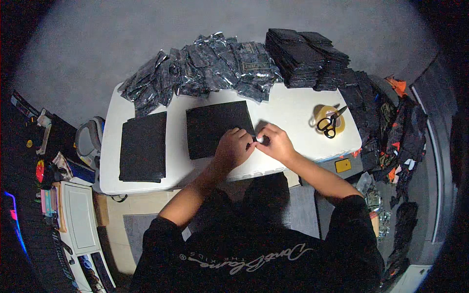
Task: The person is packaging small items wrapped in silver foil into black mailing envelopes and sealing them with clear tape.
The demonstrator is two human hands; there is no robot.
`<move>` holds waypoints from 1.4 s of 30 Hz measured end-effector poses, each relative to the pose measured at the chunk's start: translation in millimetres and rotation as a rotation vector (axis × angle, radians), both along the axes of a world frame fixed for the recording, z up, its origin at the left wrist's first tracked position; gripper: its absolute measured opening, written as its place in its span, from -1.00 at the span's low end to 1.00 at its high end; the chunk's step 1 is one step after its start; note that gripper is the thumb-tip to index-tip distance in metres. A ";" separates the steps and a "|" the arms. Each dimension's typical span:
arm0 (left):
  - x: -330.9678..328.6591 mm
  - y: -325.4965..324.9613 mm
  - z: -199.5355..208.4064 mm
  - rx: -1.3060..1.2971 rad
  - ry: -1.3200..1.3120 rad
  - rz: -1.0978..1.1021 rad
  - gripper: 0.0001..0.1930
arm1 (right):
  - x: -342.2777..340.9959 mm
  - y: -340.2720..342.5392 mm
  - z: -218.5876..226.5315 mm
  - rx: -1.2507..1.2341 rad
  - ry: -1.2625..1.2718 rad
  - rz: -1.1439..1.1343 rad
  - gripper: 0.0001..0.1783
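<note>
Both my hands meet at the right edge of a black rectangular sheet (215, 124), perhaps fabric, lying on a white table (288, 110). My right hand (276, 144) is closed around a small white roundish object (260, 139), mostly covered by the fingers; its kind cannot be made out. My left hand (237, 147) rests over the sheet's lower right corner, fingertips pinched together close to the white object. What those fingertips hold, if anything, is hidden. To the left lies a neat stack of black rectangular pieces (143, 147).
Dark items in shiny clear bags (200, 68) are heaped along the far edge. Beside them stand tall stacks of folded black pieces (303, 58). Black scissors (328, 128) lie on a tape roll (338, 120) at right. Dark cloth with orange scraps (391, 117) piles up beyond.
</note>
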State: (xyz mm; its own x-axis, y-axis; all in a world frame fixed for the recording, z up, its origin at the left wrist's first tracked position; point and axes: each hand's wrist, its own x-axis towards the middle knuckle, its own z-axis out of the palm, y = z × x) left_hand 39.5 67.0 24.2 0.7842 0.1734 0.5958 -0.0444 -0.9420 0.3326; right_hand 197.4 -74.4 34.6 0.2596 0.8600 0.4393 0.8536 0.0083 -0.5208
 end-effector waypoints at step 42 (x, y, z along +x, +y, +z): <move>-49.0 33.5 3.7 0.162 0.219 -0.157 -0.45 | 19.3 7.1 4.0 0.060 -0.254 0.332 -0.89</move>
State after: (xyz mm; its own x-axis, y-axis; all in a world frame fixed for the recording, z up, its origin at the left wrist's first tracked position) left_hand -9.5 100.5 27.8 0.9067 -0.0430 0.4196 -0.1371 -0.9708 0.1969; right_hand 216.7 -67.3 38.6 -0.1503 0.8496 0.5056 0.9005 0.3287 -0.2847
